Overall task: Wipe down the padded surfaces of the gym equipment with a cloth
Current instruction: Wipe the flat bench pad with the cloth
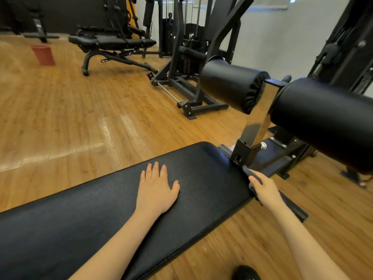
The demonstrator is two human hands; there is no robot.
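Note:
A long black padded bench [86, 215] runs from the lower left up to the middle. My left hand [156, 188] lies flat on its top, fingers straight and together. My right hand [264, 188] grips a dark grey cloth [249, 172] at the bench's far right edge, beside the metal bracket [245, 152]. Two black padded rollers, one [232, 85] on the left and one [327, 120] on the right, stick out from a chrome post [262, 110] above the bench end.
Wooden floor [80, 122] surrounds the bench. A weight machine frame [187, 77] stands behind, another black bench [113, 44] further back left, and a red bucket [43, 54] at far left. A black shoe [245, 273] shows at the bottom.

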